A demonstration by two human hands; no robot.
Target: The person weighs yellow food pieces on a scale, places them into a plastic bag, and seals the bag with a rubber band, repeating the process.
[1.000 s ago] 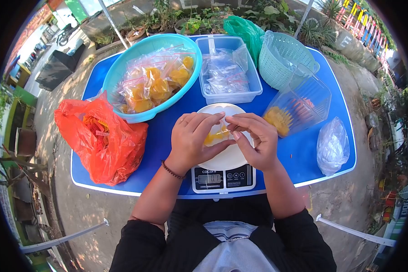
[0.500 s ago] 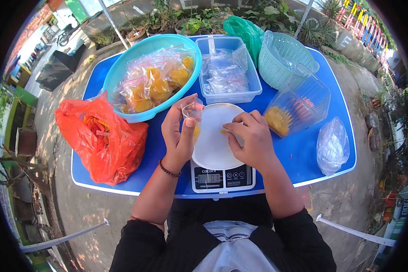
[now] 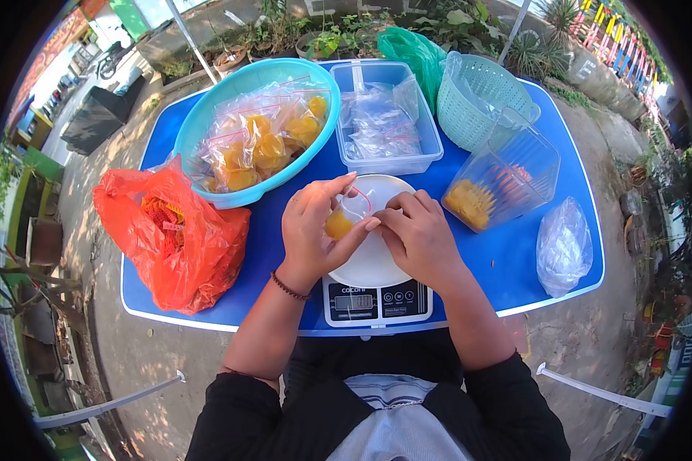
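Observation:
My left hand [image 3: 306, 232] holds up a small clear zip bag [image 3: 338, 224] with yellow-orange pieces in its bottom and a red line along its mouth. Close against the bag, my right hand [image 3: 424, 240] has its thumb and fingers pinched together; whatever lies between the fingertips is hidden. Both hands are above the round white plate of a kitchen scale [image 3: 369, 270], whose display digits are too faint to read.
A turquoise basin [image 3: 315, 157] of filled bags is at back left, with an orange plastic bag [image 3: 207, 269] before it. Behind the scale stands a clear tub [image 3: 392, 165] of bags. At right are a basket [image 3: 477, 107], a tilted clear container [image 3: 542, 173] and a bundled plastic bag [image 3: 565, 250].
My left hand has tipped the zip bag toward the right, over the plate. My right hand has lifted from the plate, where a yellow bit showed at its fingertips, to the bag.

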